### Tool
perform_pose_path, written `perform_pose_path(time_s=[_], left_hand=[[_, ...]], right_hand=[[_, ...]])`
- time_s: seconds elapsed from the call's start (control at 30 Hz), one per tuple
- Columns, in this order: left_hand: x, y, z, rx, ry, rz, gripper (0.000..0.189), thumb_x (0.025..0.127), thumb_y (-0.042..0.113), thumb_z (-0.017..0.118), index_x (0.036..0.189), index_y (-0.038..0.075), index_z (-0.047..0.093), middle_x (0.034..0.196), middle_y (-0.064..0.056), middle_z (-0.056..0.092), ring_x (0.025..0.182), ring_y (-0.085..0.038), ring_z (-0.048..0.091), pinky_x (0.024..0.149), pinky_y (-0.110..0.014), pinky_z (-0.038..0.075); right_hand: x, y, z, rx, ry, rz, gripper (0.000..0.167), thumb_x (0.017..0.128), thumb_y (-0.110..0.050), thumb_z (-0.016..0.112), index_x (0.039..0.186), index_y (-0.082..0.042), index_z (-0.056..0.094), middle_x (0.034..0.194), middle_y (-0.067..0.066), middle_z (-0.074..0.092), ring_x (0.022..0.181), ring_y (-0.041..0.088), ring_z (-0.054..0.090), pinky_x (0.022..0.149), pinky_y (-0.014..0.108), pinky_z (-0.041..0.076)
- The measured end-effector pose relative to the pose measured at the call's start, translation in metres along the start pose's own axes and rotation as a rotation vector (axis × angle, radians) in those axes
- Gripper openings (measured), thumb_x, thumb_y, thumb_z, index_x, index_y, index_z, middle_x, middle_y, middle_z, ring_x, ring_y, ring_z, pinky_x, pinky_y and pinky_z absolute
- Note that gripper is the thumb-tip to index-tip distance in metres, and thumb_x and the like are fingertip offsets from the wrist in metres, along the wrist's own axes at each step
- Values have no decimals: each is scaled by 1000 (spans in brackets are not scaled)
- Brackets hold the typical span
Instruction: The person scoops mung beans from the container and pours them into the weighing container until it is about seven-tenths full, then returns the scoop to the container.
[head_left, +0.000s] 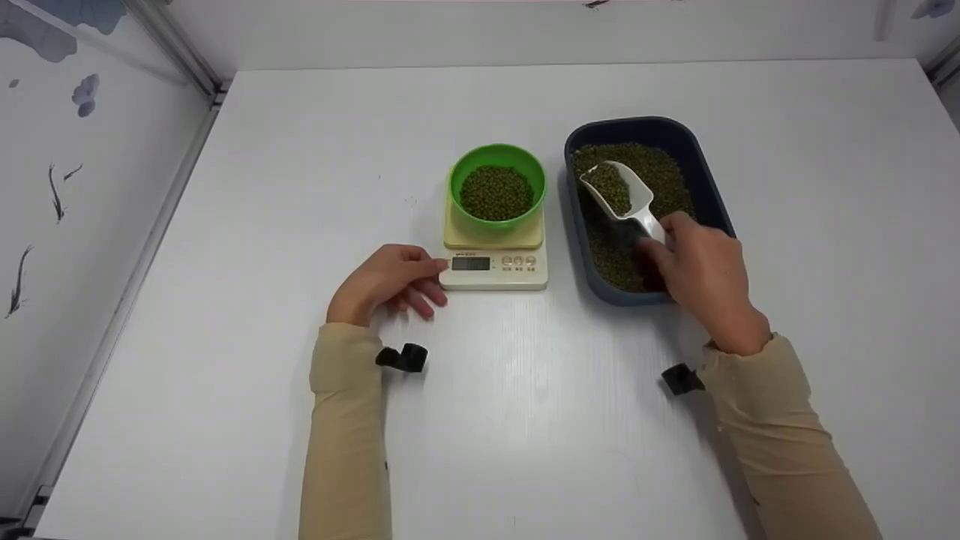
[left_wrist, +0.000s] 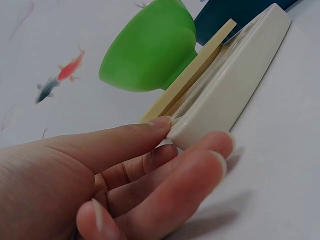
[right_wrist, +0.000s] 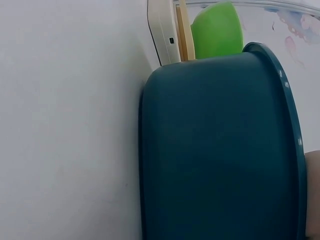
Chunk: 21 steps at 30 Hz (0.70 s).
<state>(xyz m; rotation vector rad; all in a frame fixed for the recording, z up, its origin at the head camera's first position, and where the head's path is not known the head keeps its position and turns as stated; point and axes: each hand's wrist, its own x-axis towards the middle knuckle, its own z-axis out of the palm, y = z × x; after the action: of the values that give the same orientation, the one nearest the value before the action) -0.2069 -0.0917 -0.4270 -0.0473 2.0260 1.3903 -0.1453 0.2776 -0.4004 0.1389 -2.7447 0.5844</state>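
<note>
- At the left side of the scale (head_left: 493,282), the left hand (head_left: 390,277) rests its thumb against the edge, the other fingers loosely bent and apart – a steadying touch, it seems, with nothing held.
- The scale itself stands on the worktop (head_left: 517,420); the digits on its display (head_left: 471,263) are too faint to read.
- On the scale's yellow platform (head_left: 495,239) sits the green bowl (head_left: 501,154), upright, with small green beans (head_left: 496,193) inside and bare wall above them, so there is probably room for more.
- Just right of the scale, not touching it, stands the dark blue tub (head_left: 667,135), holding more of the same beans.
- Over that tub, also right of the scale, is the white scoop (head_left: 639,196), loaded with beans, its mouth pointing away from the right hand (head_left: 705,270). Whether it clears the beans below, I cannot tell.
- Furthest right of the scale, the right hand is clamped on the scoop's handle (head_left: 655,227).
- The step in hand looks like taking up a scoopful to weigh. The next move would call for carrying it level towards the scale, then tipping gradually into the bowl – too quick a tilt could overshoot or scatter beans.
</note>
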Motion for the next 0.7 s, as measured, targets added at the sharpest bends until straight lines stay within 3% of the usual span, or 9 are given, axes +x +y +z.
perform_pose_path(time_s=[0.7], left_hand=[[0, -1, 0, -1, 1, 16, 42, 78, 43, 64, 93, 5, 59, 83, -15, 67, 64, -27, 65, 42, -21, 39]], right_hand=[[-1, -1, -1, -7, -10, 46, 27, 86, -27, 59, 96, -2, 57, 66, 9, 54, 49, 23, 45, 48, 36, 33]])
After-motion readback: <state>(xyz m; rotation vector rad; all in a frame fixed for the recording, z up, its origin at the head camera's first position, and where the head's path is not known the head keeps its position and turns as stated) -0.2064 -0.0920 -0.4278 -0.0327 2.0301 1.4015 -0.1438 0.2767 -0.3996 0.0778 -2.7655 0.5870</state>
